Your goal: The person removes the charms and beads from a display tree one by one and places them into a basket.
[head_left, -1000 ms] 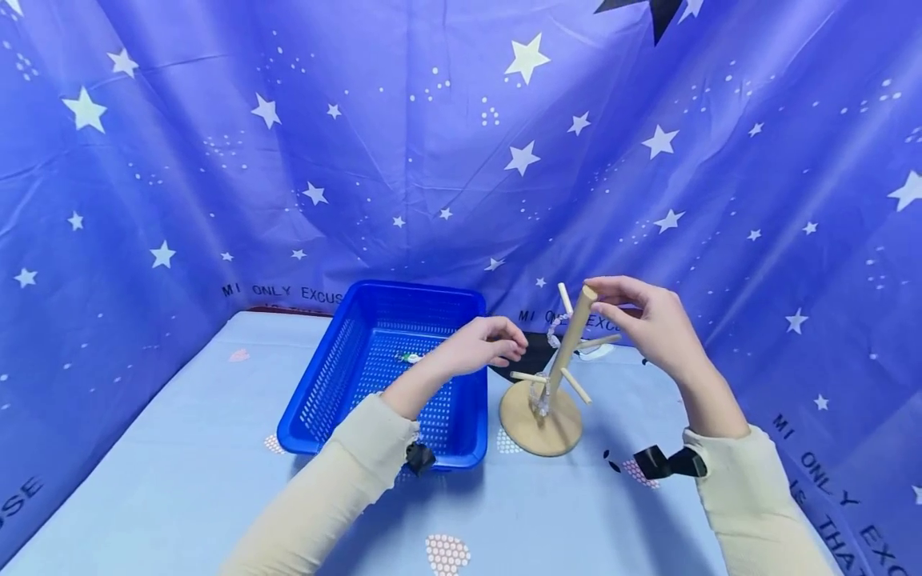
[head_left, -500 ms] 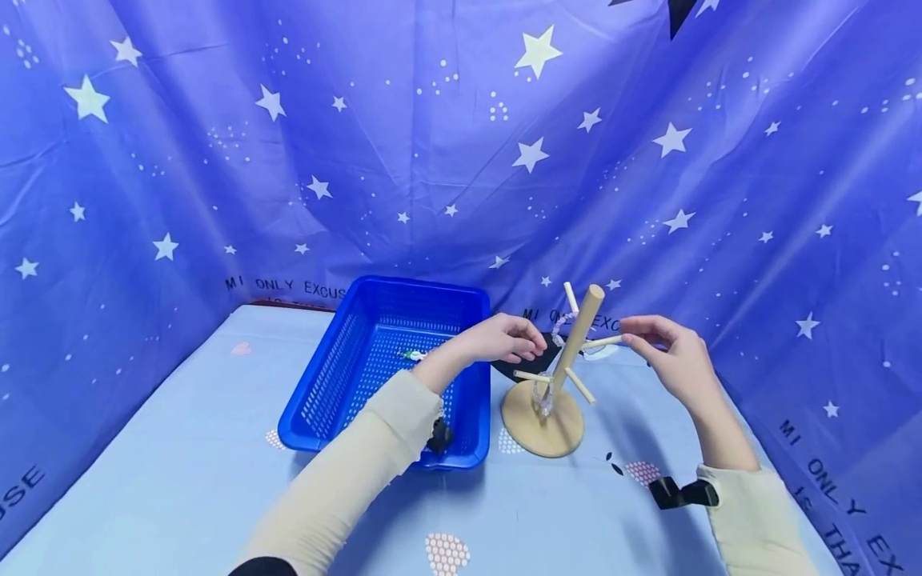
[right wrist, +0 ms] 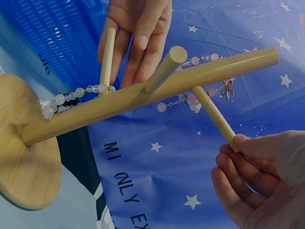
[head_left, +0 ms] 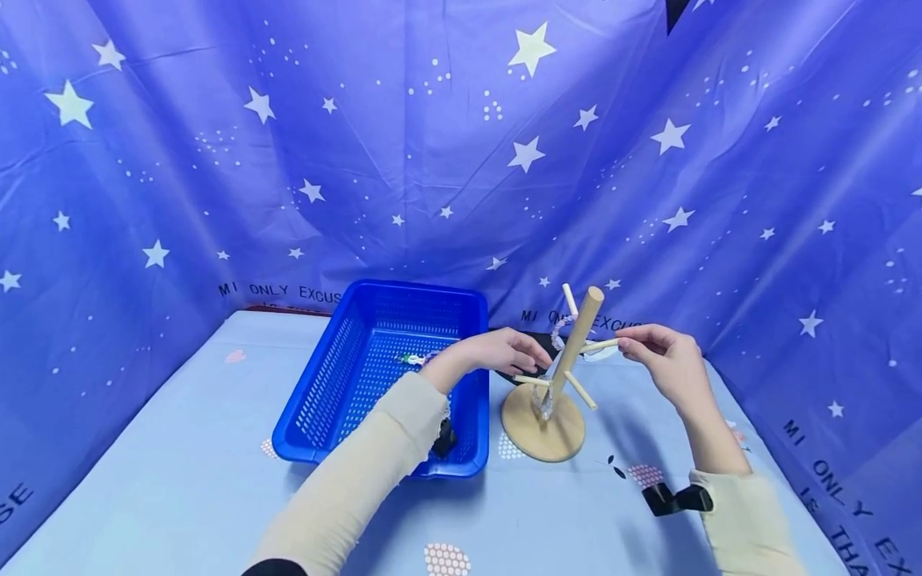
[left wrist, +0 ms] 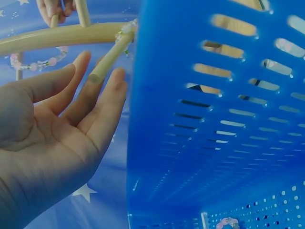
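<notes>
I see a pale wooden peg stand [head_left: 551, 384], beaded bracelets [right wrist: 76, 95] hung on it, at 3 o'clock of blue plastic basket [head_left: 382, 376]. Right hand [head_left: 666, 364] pinches one peg tip; left hand [head_left: 497, 352], fingers straight, touches another. Basket contents are blurred.

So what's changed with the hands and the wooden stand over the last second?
The right hand dropped from the post top of the wooden stand to the tip of a side peg. The left hand moved closer to a peg. The blue basket stayed put.
</notes>
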`<state>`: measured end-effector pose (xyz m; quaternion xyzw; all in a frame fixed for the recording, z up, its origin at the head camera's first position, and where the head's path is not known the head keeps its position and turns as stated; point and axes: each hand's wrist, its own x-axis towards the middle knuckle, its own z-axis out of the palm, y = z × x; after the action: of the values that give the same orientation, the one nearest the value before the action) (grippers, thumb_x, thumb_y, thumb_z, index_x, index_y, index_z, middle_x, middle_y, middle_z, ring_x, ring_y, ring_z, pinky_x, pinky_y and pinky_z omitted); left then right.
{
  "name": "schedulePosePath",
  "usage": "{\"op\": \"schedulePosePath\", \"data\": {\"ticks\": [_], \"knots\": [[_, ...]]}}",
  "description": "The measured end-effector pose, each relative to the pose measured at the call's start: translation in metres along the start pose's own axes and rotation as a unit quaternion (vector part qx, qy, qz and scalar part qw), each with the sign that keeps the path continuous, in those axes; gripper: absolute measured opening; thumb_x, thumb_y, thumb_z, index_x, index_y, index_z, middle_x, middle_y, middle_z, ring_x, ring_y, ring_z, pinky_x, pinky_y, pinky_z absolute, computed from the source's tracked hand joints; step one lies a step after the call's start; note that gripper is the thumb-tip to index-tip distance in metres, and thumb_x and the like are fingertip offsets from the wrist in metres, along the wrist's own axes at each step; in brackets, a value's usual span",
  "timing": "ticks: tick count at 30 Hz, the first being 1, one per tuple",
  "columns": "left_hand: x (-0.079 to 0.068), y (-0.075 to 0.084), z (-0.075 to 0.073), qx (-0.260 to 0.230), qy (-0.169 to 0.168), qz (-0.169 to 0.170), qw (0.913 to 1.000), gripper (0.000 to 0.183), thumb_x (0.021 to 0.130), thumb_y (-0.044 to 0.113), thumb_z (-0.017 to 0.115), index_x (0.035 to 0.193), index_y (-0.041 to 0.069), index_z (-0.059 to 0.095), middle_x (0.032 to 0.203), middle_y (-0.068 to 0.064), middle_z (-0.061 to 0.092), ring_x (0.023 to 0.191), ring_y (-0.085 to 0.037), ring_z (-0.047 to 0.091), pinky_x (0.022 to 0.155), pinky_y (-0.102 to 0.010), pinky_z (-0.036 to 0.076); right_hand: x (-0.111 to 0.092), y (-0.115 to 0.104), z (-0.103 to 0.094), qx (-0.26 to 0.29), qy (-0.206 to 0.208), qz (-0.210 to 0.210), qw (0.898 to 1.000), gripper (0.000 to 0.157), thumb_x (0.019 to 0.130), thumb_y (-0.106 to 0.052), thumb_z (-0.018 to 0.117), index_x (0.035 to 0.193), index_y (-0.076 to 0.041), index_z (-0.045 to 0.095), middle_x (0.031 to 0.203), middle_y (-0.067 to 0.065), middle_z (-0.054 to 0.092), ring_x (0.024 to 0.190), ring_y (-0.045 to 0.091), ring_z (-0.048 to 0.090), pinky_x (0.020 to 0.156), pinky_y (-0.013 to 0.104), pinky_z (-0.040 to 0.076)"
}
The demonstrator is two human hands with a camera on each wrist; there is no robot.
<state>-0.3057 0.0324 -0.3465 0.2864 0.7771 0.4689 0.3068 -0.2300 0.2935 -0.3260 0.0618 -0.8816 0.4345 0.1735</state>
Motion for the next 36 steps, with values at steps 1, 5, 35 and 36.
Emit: {"op": "schedulePosePath", "data": {"ticks": [1,5,35,36], "knots": [[0.0,-0.001,0.002,0.01,-0.006,0.002,0.9999,0.032,0.103,0.005,0.047,0.131,0.003,0.062,0.141,-0.014,0.06,0.122,-0.022,0.061,0.102,-0.034,0.053,-0.001,0.0,0.0,-0.002,-0.002,0.006,1.0,0.029,0.098,-0.017,0.065,0.113,0.007,0.069,0.084,-0.027,0.064,0.077,-0.011,0.064,0.073,0.01,0.056],[-0.001,-0.008,0.012,0.063,-0.034,0.016,0.9973,0.033,0.103,0.006,0.047,0.133,0.004,0.061,0.14,-0.013,0.06,0.115,-0.015,0.058,0.099,-0.031,0.051,-0.009,0.0,0.003,0.002,-0.016,0.032,0.999,0.029,0.098,-0.015,0.064,0.115,0.009,0.068,0.087,-0.016,0.069,0.077,-0.01,0.064,0.074,0.011,0.056],[-0.023,-0.003,-0.01,0.06,0.049,-0.009,0.9969,0.008,0.097,0.004,0.062,0.098,0.0,0.068,0.093,-0.012,0.073,0.087,-0.023,0.071,0.081,-0.03,0.061,0.001,-0.007,-0.002,-0.015,-0.005,0.032,0.999,0.029,0.099,-0.016,0.062,0.115,0.008,0.068,0.108,0.027,0.07,0.076,-0.008,0.064,0.073,0.011,0.057],[-0.025,-0.003,-0.011,0.057,0.049,-0.005,0.9972,0.008,0.097,0.004,0.062,0.098,0.0,0.068,0.093,-0.013,0.073,0.09,-0.026,0.072,0.082,-0.031,0.061,0.001,-0.007,-0.002,-0.014,-0.004,0.031,0.999,0.029,0.099,-0.015,0.062,0.115,0.009,0.067,0.109,0.028,0.069,0.076,-0.008,0.064,0.073,0.011,0.057]]}}
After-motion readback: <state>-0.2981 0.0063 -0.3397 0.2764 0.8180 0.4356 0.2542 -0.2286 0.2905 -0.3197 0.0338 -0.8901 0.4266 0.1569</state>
